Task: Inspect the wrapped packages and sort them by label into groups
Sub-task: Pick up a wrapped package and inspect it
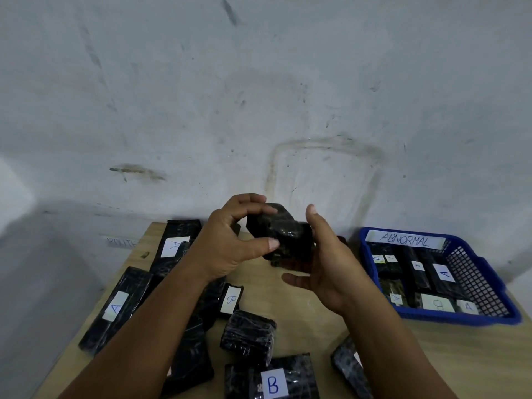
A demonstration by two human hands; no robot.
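Light is reading dim and cool, flat overall, giving the wall (259,82) a blue-grey cast. No hard glare is appearing. A soft shadow is pooling at lower left of the frame, below the wall's base. The forearms are darkening toward the bottom edge. Small highlights are glinting off the black wrap of the held package (283,234) at centre and off the packages along the bottom. Wide-angle distortion is bending the table (316,326) edges and stretching the blue basket (489,283) at right. Detail is looking soft and smeared throughout; small labels inside the basket are staying barely legible.
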